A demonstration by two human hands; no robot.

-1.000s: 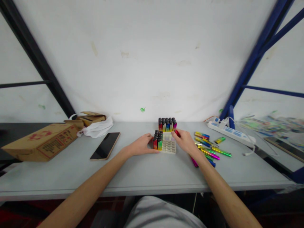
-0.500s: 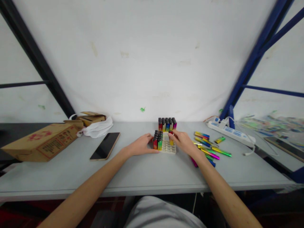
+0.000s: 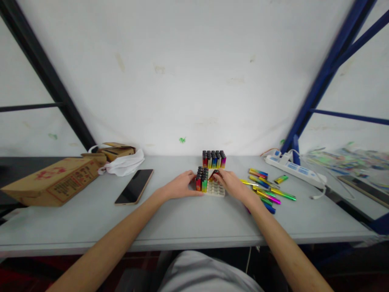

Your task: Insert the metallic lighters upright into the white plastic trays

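Observation:
A cream slotted tray (image 3: pixel 216 190) lies mid-table with several colourful lighters (image 3: pixel 201 179) standing in its left slots. My left hand (image 3: pixel 179 186) rests against the tray's left side, fingers touching the standing lighters. My right hand (image 3: pixel 231 183) is over the tray's right part and pinches a red lighter (image 3: pixel 213 174), which is tilted with its lower end at the slots. Behind the tray stands a full block of lighters (image 3: pixel 214 159).
Loose lighters (image 3: pixel 267 188) lie scattered right of my right hand. A white power strip (image 3: pixel 294 169) sits at the back right. Left of the tray lie a black phone (image 3: pixel 134 186), a white plastic bag (image 3: pixel 124 165) and a cardboard box (image 3: pixel 53 181).
My right hand has moved left across the tray, carrying the red lighter from the tray's right edge toward the standing lighters. My left hand has stayed put.

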